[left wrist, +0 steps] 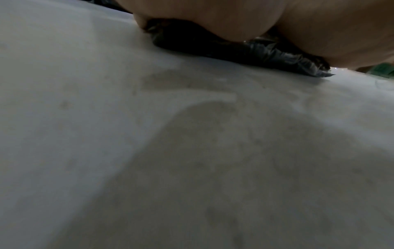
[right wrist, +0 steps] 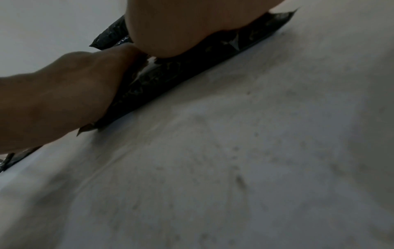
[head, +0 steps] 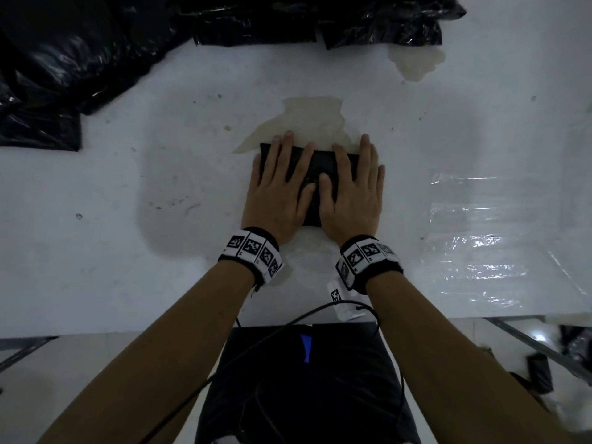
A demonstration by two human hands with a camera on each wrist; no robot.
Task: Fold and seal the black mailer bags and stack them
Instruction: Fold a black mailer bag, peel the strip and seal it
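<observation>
Your left hand (head: 275, 190) and right hand (head: 350, 190) lie flat, fingers straight, pressing 1 folded bag (head: 320, 165) shut; next, lift it onto the stack (head: 317, 24).

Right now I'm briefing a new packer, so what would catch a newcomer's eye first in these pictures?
First, both hands pressed flat, side by side, on a small folded black mailer bag at the table's centre: left hand, right hand. Next, the heap of glossy black bags at the far left, and the brownish patch on the white table just beyond the fingertips.
</observation>
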